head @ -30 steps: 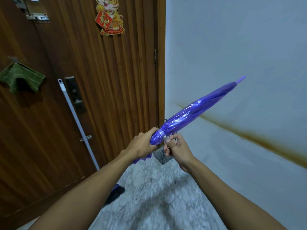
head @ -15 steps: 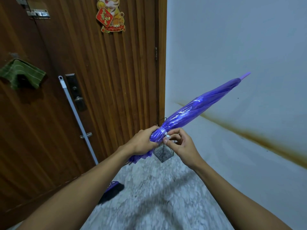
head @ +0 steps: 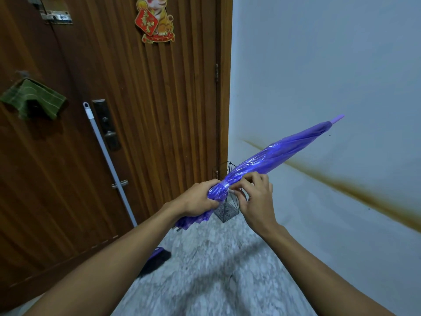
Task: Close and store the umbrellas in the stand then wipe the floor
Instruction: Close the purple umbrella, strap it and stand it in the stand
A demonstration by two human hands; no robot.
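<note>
A folded purple umbrella (head: 275, 155) slants up to the right, its pale tip near the white wall. My left hand (head: 198, 198) grips the bunched canopy near its lower end. My right hand (head: 255, 195) pinches the strap around the canopy just beside the left hand. Behind the hands, a black wire umbrella stand (head: 225, 208) sits on the floor in the corner between door and wall. The umbrella's handle end is hidden under my left forearm.
A mop with a grey pole (head: 109, 160) leans on the brown wooden door (head: 159, 99); its dark head (head: 157, 258) lies on the marble floor (head: 205, 281). A green cloth (head: 34, 99) hangs on the door. The white wall (head: 319, 65) bears a brown streak.
My right hand has risen from under the canopy to its top side at the strap. The umbrella has tilted slightly lower, and the view has shifted a little.
</note>
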